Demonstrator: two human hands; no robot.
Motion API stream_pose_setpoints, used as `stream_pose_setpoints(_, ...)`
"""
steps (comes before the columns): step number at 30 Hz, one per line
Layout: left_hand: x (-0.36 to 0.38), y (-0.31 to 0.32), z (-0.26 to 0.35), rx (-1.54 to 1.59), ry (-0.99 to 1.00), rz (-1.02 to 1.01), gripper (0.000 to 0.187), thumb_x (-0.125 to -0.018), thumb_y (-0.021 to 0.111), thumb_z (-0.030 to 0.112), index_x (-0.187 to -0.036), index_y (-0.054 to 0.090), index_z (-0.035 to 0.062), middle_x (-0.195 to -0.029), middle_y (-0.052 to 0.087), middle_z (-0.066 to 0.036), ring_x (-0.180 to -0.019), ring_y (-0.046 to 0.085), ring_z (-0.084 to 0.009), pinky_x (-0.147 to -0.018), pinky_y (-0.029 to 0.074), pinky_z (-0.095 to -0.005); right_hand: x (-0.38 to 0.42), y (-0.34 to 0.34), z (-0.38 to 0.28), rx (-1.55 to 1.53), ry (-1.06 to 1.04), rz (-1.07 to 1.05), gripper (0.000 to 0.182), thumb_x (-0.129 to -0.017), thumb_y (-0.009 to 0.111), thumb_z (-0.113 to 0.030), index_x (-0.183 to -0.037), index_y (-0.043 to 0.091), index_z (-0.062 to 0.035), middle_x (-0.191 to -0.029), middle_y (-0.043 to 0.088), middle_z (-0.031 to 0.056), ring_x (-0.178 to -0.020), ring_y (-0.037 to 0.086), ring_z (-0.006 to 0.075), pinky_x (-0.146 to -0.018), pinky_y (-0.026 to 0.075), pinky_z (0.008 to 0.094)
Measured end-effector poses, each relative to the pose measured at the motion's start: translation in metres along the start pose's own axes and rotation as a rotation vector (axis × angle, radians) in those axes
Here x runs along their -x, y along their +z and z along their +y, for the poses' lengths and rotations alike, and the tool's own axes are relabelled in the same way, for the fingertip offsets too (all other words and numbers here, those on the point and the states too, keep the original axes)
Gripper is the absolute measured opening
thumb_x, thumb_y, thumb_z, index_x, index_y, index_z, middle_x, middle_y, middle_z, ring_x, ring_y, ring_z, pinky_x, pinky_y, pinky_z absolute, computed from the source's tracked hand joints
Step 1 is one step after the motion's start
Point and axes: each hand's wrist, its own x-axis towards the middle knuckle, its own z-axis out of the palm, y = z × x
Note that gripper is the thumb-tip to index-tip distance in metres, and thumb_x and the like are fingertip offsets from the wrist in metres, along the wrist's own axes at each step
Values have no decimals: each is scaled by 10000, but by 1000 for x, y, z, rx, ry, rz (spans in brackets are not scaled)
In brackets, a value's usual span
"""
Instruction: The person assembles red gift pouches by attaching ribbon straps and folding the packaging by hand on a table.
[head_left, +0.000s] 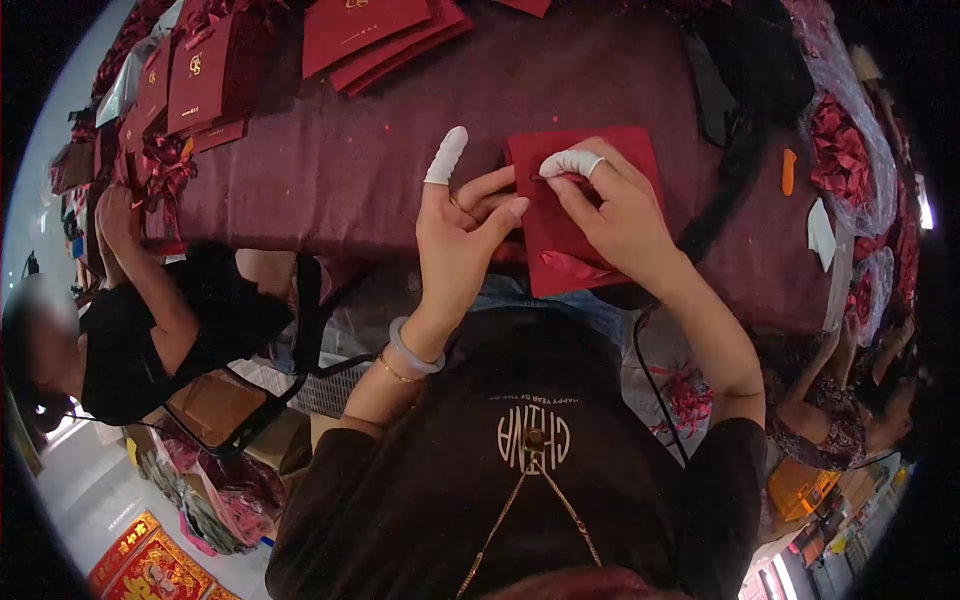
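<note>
A red paper bag [640, 210] lies in front of me on the cloth-covered table, with a loop of glossy red ribbon [570, 266] near its lower edge. My left hand [462, 225] holds the bag's left edge, its thumb in front and some fingertips hidden behind. The left index finger, in a white finger cover, points up and away. Over the bag, my right hand [610, 205] has its thumb and white-covered index finger pinched together near the upper left. What sits in that pinch is too small to make out.
Red bags stand upright [200, 80] at the far left, and more lie stacked [385, 40] at the back. An orange tool [789, 172] and plastic-wrapped red ribbons [840, 150] are at the right. Other people sit at left [190, 310] and right [815, 410].
</note>
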Motion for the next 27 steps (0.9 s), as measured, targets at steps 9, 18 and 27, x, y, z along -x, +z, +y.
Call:
stream_pose_setpoints(9,3,0,-3,-12,27,3,758,-796,603,-90,-1404,171,44,-1080,582,-189,-881,619,-166,-769,522,-285,-7,3,-3,497,-415,-69,174,-809,564,-88,-969,564,-19,-907,541,126,-850,548,307,-767,459,362)
stream_pose_setpoints(18,8,4,-1,-125,71,-13,595,-829,558,-66,-1352,287,19,-1103,595,-144,-781,552,-81,-657,460,-202,-8,-10,-9,-102,74,-86,151,-790,635,-90,-909,588,-9,-873,596,123,-838,600,267,-748,464,323)
stream_pose_setpoints(27,3,11,-11,-908,357,78,611,-716,655,-50,-1267,413,53,-872,622,-51,-674,499,-100,-626,443,-243,9,-6,8,-461,211,-41,276,-873,562,-111,-1135,537,-27,-1000,608,77,-823,570,153,-758,448,300)
